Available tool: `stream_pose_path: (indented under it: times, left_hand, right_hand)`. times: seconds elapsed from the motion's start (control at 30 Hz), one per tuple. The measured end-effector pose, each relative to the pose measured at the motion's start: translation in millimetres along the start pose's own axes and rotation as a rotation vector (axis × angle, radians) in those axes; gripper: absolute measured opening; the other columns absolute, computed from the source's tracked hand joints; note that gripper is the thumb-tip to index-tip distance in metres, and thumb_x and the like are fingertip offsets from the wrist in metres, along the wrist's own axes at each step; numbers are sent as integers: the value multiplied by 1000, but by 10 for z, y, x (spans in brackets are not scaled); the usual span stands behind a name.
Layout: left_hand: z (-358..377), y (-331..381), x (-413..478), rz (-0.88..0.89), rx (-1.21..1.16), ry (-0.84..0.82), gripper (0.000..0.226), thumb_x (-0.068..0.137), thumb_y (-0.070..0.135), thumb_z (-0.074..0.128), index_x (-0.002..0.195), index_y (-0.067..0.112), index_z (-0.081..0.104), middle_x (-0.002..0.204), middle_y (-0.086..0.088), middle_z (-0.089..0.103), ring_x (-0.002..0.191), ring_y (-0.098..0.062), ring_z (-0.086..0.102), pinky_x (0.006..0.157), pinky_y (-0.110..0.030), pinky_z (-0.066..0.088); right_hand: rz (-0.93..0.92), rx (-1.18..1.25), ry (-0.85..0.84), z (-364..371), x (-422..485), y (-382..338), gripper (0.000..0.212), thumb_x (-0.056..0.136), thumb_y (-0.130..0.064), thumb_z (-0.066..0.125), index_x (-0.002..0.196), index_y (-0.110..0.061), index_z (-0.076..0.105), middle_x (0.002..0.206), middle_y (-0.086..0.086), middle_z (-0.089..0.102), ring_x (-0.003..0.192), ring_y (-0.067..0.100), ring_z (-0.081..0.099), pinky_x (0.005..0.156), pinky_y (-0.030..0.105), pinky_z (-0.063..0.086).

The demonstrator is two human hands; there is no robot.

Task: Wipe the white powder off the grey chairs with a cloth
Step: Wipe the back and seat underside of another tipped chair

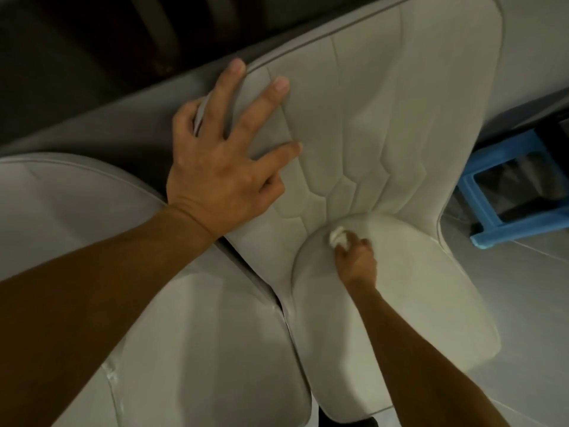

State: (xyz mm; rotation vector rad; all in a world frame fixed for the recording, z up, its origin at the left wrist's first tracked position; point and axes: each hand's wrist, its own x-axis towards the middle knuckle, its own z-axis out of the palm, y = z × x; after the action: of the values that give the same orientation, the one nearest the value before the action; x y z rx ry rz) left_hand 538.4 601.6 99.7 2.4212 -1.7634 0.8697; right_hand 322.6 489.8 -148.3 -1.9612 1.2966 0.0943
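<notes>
Two grey padded chairs stand side by side. On the right chair (400, 124), my left hand (221, 155) lies with fingers spread on the upper left of the quilted backrest, thumb over its edge. My right hand (357, 257) grips a small crumpled white cloth (338, 236) and presses it onto the seat (415, 288), close to the crease where seat meets backrest. The left chair (191, 334) is partly hidden by my left forearm. Faint white streaks show on the left chair's seat near its lower left.
A blue plastic stool (505, 192) stands on the pale tiled floor (529, 297) to the right of the chairs. Behind the backrests runs a grey table edge (129, 118) with dark space beyond.
</notes>
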Motion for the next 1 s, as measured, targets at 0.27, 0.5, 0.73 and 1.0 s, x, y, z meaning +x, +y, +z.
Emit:
stream_pose_path:
  times: [0.27, 0.5, 0.73, 1.0]
  left_hand:
    - [45, -29, 46, 41, 14, 71, 20, 87, 34, 63, 103, 37, 75, 147, -10, 53, 132, -51, 49, 86, -54, 45]
    - [24, -25, 49, 21, 28, 53, 25, 86, 32, 63, 107, 37, 74, 149, -9, 52, 134, -49, 45, 89, -53, 42]
    - [46, -23, 54, 20, 40, 69, 21, 85, 33, 65, 103, 37, 76, 145, -9, 54, 132, -50, 48, 88, -53, 44]
    - [5, 3, 68, 4, 42, 51, 22, 85, 31, 62, 103, 38, 74, 146, -9, 54, 132, -50, 48, 89, -53, 44]
  right_hand:
    - [-188, -143, -145, 458, 144, -53, 41, 92, -27, 52, 127, -11, 66, 119, 23, 61, 100, 42, 64, 93, 41, 50]
    - [-159, -145, -226, 283, -207, -72, 38, 93, -37, 59, 129, -25, 64, 116, 17, 63, 103, 38, 63, 88, 39, 51]
    - [267, 91, 92, -231, 702, 58, 45, 99, -31, 51, 139, -10, 53, 128, 29, 51, 115, 46, 53, 101, 41, 40]
    - [-147, -218, -534, 564, -513, -146, 41, 95, -26, 58, 135, -17, 60, 133, 14, 60, 121, 31, 57, 101, 32, 43]
